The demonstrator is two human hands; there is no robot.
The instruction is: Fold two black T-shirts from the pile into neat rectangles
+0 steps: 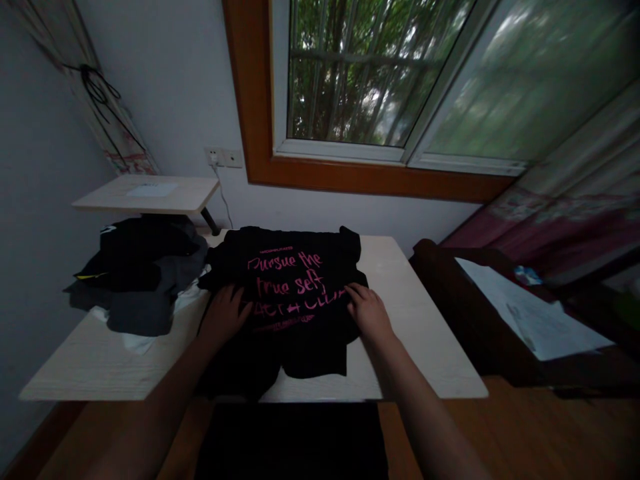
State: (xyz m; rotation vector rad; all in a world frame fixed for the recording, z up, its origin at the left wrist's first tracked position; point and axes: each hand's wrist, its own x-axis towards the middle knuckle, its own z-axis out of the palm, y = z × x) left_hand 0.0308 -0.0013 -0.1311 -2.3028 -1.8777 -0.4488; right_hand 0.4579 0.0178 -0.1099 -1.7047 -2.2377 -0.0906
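Observation:
A black T-shirt [300, 340] with pink lettering lies on the table in front of me, its print broken by a crease across the lower lines. My left hand [227, 315] is at the shirt's left side, fingers curled on the fabric. At the right edge, my right hand [369, 312] has its fingers bent over the cloth, level with the crease. Both hands appear closed on the shirt; the thumbs are partly hidden. Black fabric also hangs toward the table's front edge, below my left hand.
A heap of dark clothes [140, 273] sits at the left of the pale table [415, 320], under a small raised shelf [150, 190]. Behind are a wall socket [223, 157] with a cable and a window. Papers [530, 313] lie on dark furniture at the right.

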